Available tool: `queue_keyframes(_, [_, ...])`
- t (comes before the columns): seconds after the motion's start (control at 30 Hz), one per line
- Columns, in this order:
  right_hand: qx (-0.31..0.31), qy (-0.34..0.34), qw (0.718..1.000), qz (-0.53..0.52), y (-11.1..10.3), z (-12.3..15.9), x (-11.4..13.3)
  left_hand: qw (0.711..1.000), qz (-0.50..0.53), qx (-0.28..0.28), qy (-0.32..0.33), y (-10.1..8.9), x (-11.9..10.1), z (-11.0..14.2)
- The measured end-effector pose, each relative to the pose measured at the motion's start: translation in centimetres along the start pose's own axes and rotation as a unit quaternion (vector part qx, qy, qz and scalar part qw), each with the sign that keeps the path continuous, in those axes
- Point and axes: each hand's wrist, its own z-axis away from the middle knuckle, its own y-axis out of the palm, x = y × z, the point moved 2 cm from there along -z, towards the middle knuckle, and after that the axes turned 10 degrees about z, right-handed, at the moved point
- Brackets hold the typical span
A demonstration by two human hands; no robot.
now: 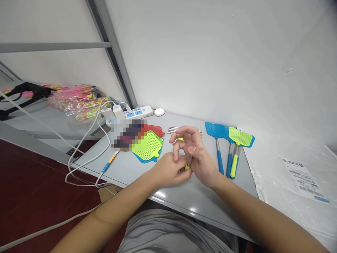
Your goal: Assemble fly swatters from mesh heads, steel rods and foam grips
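Note:
Both my hands meet over the middle of the grey table (200, 196). My left hand (170, 170) is closed, pinching the yellow-green grip end of a thin metal swatter handle (187, 164). My right hand (196, 154) holds the same handle between thumb and a finger, its other fingers raised and curled. Loose swatter heads in green (147, 146), blue and red (155, 129) lie stacked to the left. A few bare metal rods (172, 130) lie behind my hands. Three finished swatters (231, 147), blue and green, lie to the right.
A white power strip (134, 112) with plugs and trailing white cables sits at the table's back left, a white oval object (159, 112) beside it. Packaged colourful swatters (79, 100) lie on a shelf at left. White plastic bags with a label (302, 175) lie at right.

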Motion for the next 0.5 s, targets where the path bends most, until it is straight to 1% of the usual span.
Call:
queue_keyframes(0.17, [0.015,0.016,1.0,-0.008,0.3,0.2,0.0,1.0,-0.021,0.012,-0.001,-0.1,-0.1,0.1])
queue_keyframes(0.33, [0.003,0.013,1.0,0.024,0.8,0.7,0.1,0.999,-0.013,0.02,0.022,0.0,-0.2,0.4])
queue_keyframes(0.43, [0.003,0.006,0.996,0.092,0.7,0.7,0.8,0.999,-0.005,0.012,0.033,-0.3,-0.3,0.4])
queue_keyframes(0.5, [0.037,-0.001,0.984,0.173,0.5,0.5,1.5,1.0,0.018,-0.009,0.02,-0.6,-0.3,0.4])
